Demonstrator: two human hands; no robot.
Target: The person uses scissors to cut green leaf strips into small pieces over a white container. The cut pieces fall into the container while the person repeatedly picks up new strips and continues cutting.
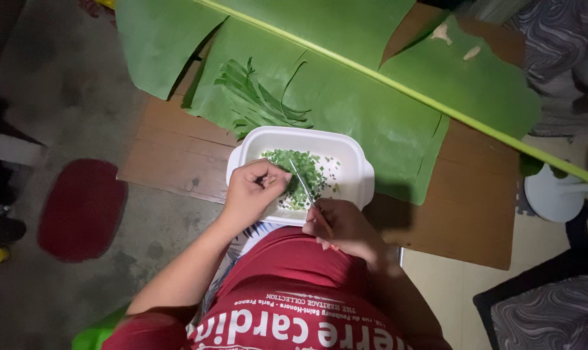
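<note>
Left hand (253,191) curled over the near-left part of the white tub (355,152), fingers (274,176) closed around a small pinch of green leaf strips, barely showing past the fingertips. Right hand (345,227) at the tub's near edge, gripping the handle of a thin knife (305,185). Blade slanting up and leftward from that hand, crossing over the heap of chopped greens (300,170) in the tub, tip close beside the left fingertips. Long axis of the blade running from near-right to far-left; pinched leaf lying just to the left of it, so touching or almost touching, cannot tell which. Left hand nearer the leaf, right hand nearer the tub's near rim.

Tub sitting on the near edge of the big banana leaf (371,104), which covers the far half of the wooden tabletop (469,214). Uncut bundle of long green leaves (255,100) lying on the banana leaf just beyond the tub's far-left corner, long axis running far-left to near-right, well clear of both hands.
</note>
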